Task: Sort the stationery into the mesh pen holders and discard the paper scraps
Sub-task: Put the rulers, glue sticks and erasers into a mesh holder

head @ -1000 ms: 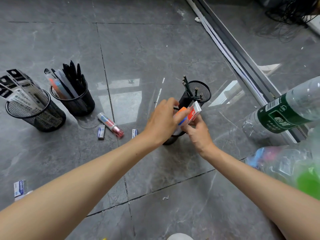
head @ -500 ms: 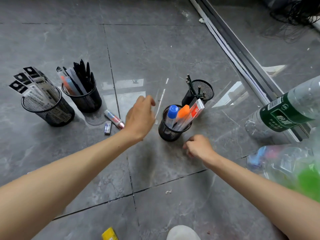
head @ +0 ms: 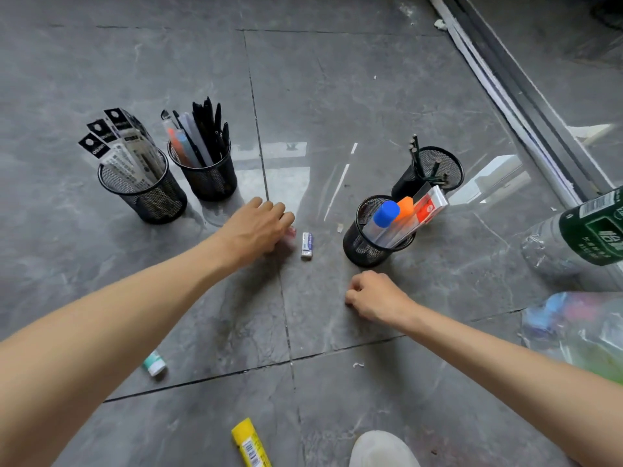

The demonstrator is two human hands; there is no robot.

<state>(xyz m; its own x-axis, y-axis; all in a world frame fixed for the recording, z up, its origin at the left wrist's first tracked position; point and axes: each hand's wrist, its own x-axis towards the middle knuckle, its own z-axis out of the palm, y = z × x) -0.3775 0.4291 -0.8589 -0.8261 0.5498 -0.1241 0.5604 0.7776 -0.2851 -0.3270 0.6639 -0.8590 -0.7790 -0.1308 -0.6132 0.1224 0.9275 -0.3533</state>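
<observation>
Four black mesh holders stand on the grey floor. One [head: 158,203] holds packaged refills, one [head: 212,183] holds pens, and one [head: 438,160] holds pencils. The fourth [head: 359,247] holds blue- and orange-capped markers and a red-white box. My left hand [head: 258,227] lies palm down, fingers curled over a pink-ended tube [head: 290,232], most of which is hidden. A white-blue eraser [head: 306,244] lies just right of it. My right hand [head: 377,298] rests on the floor as a loose fist holding nothing. Small paper scraps [head: 339,227] [head: 358,365] lie nearby.
A yellow glue stick [head: 251,443] and a small green-white cap-like item [head: 154,364] lie near me. At the right are a green-labelled plastic bottle [head: 583,230] and a plastic bag [head: 573,332]. A door track [head: 526,106] runs along the right, and a white shoe [head: 381,449] sits at the bottom.
Both hands left the red-white box in the marker holder. My left hand moved left and down onto the pink-ended tube. My right hand dropped to the floor as a fist.
</observation>
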